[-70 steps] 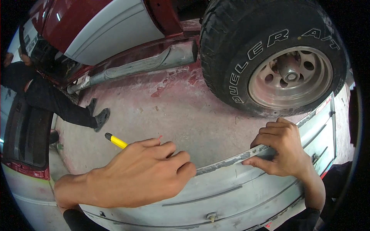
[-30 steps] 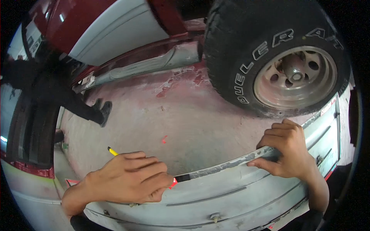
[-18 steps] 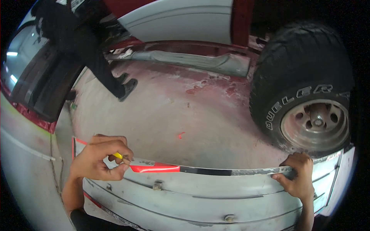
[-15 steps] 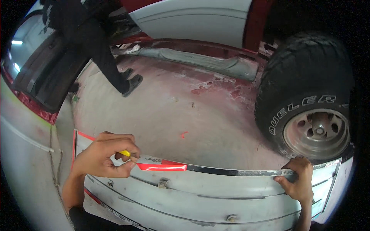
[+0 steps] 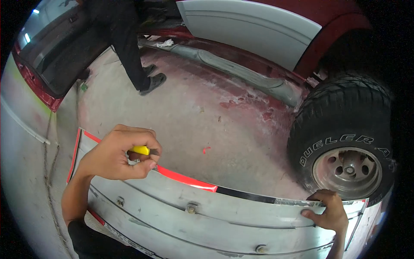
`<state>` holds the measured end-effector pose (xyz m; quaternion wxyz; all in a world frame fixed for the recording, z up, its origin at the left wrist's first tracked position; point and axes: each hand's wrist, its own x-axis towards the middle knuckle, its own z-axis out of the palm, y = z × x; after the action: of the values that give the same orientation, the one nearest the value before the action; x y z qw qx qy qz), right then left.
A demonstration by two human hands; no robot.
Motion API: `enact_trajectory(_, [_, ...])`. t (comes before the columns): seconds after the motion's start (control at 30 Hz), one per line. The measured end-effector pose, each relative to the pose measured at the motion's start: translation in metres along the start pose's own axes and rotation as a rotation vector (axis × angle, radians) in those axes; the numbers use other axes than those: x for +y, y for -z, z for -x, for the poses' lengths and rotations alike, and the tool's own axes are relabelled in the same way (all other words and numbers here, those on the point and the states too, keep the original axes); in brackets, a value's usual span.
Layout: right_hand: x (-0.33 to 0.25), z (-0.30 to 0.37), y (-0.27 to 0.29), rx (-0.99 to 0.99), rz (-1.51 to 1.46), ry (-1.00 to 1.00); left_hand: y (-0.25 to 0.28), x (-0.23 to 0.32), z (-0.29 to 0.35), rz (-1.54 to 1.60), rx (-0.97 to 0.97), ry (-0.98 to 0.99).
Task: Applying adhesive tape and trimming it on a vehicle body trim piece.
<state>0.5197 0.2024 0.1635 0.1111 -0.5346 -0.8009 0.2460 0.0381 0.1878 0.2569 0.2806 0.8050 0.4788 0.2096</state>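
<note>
The step in hand appears to be work on the trim along the upper edge of the pale vehicle panel [image 5: 233, 213], which lies in front of the person with its long edge facing the tyre [image 5: 340, 112] and the floor [image 5: 172, 123]. The left hand [image 5: 123, 153] is curled around a yellow-handled cutter [image 5: 140, 150], thumb and forefinger pinched close at the left end of the red strip [image 5: 187, 180]; whether they grip that end is hard to tell. The right hand [image 5: 327, 209] clasps the edge farther along, fingers over it and thumb on the near face. Between them, the red strip gives way to a dark stretch [image 5: 246, 194]. The next move probably calls for a firm right-hand brace and a controlled left-hand pull, blade kept clear of fingers.
</note>
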Motion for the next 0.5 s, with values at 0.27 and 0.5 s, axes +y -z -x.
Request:
enact_trajectory(0.27, [-0.041, -0.022, -0.021, 0.033, 0.054, -0.02, 0.002, -0.001, 0.003, -0.015, 0.011, 0.045])
enact_trajectory(0.5, [-0.03, -0.016, -0.025, 0.054, 0.146, -0.006, 0.078, -0.054, 0.011, 0.132, 0.691, 0.035])
